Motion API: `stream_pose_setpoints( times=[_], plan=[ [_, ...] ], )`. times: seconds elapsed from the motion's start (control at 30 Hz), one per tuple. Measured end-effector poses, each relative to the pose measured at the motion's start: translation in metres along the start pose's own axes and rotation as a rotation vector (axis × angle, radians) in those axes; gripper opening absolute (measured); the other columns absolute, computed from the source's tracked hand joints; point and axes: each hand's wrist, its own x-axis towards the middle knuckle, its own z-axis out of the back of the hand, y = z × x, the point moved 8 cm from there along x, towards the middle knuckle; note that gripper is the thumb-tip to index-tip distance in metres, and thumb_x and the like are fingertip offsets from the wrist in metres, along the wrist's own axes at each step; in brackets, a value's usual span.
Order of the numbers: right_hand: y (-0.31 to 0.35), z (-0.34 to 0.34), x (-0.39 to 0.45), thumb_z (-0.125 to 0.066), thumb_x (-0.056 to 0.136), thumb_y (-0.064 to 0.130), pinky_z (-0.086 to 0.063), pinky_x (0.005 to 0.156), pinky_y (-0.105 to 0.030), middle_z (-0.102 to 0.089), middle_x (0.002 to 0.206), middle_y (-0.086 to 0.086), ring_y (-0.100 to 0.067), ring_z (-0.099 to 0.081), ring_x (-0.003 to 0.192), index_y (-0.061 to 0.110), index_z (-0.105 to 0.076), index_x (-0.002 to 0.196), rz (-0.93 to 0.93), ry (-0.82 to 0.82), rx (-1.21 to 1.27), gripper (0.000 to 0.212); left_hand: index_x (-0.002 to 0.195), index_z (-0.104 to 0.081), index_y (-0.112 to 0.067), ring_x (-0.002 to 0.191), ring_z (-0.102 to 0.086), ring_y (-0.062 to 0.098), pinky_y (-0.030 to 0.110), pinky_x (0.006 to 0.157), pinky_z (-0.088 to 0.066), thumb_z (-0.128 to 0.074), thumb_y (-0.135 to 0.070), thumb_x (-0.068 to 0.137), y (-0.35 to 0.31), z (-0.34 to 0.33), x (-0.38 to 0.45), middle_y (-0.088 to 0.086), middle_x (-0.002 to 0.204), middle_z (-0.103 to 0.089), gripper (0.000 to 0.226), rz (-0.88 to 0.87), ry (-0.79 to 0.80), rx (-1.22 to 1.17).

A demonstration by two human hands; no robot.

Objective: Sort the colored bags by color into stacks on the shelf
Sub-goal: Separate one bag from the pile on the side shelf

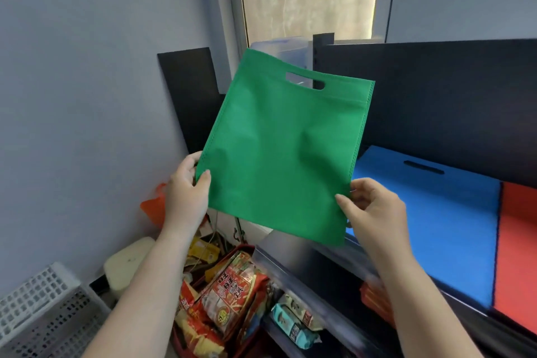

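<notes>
I have the green bag [279, 154] midair, left hand [186, 195] and right hand [374, 212] pinching its bottom corners; no green stack is visible, I think, so it may flop onto the blue stack [430, 212] at three o'clock.

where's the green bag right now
In the head view the green bag is held up mid-frame, pinched at its lower corners by the left hand and right hand, left of the blue bag.

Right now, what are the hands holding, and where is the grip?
The green bag, pinched at its two bottom corners: left hand on one, right hand on the other.
</notes>
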Motion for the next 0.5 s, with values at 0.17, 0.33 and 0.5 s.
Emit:
stream_pose_setpoints(
  times=[0.17, 0.33, 0.5],
  plan=[
    [-0.012, -0.022, 0.032, -0.072, 0.083, 0.014, -0.053, 0.067, -0.036, -0.061, 0.068, 0.007, -0.013, -0.059, 0.066, 0.019, -0.059, 0.084, -0.050, -0.003, -0.201, 0.014, 0.111, -0.058, -0.021, 0.091, -0.058, -0.010, 0.013, 0.079, -0.048, -0.047, -0.001, 0.095, 0.030, -0.027, 0.052, -0.022, 0.099, -0.060, 0.028, -0.006, 0.065, -0.016],
    [-0.029, -0.037, 0.054, -0.068, 0.086, 0.018, -0.049, 0.064, -0.033, -0.061, 0.066, 0.001, -0.023, -0.063, 0.067, 0.013, -0.060, 0.079, -0.131, -0.043, -0.362, 0.012, 0.122, -0.060, -0.007, 0.115, -0.057, 0.018, 0.029, 0.093, -0.049, -0.051, 0.000, 0.093, 0.066, -0.062, 0.105, 0.002, 0.122, -0.061, 0.030, -0.013, 0.183, -0.011],
    [-0.039, -0.047, 0.063, -0.065, 0.089, 0.024, -0.035, 0.055, -0.026, -0.054, 0.063, 0.010, -0.011, -0.049, 0.065, 0.018, -0.056, 0.077, -0.185, -0.118, -0.579, 0.016, 0.111, -0.067, -0.005, 0.096, -0.058, 0.010, 0.001, 0.066, -0.038, -0.064, 0.000, 0.086, 0.096, -0.096, 0.142, -0.009, 0.097, -0.061, 0.026, -0.077, 0.370, 0.059]
  ],
)
